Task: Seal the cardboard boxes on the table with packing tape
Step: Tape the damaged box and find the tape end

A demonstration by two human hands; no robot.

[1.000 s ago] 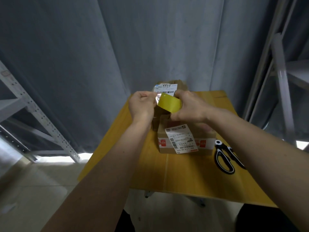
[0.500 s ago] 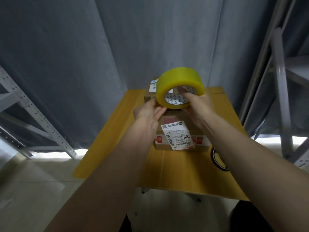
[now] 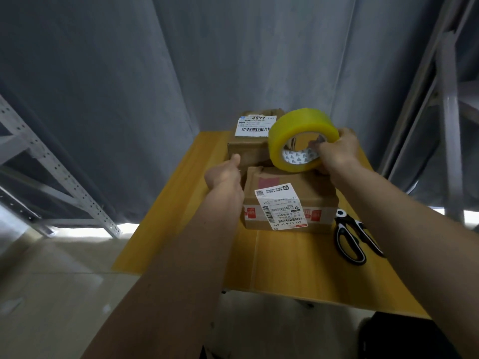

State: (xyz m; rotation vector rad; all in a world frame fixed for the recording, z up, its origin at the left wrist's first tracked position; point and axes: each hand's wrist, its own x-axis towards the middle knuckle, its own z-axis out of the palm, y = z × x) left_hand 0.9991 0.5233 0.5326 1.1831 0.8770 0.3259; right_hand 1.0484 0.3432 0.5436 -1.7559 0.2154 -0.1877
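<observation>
Two cardboard boxes stand on the yellow wooden table (image 3: 285,268). The near box (image 3: 311,200) carries a white shipping label and red-printed tape. The far box (image 3: 246,149) has a label reading 4977. My right hand (image 3: 337,154) grips a yellow roll of packing tape (image 3: 298,128) above the near box's far edge, with fingers in the roll's core. My left hand (image 3: 224,174) sits at the near box's far left corner, thumb pointing up against the far box. Its fingers are hidden behind the hand.
Black-and-white scissors (image 3: 350,239) lie on the table to the right of the near box. A grey curtain (image 3: 181,73) hangs behind the table. Metal shelving (image 3: 64,177) stands at the left and a metal rack (image 3: 448,125) at the right.
The tape roll moved right and slightly down with my right hand. My left hand left the roll and dropped to the near box's left corner.
</observation>
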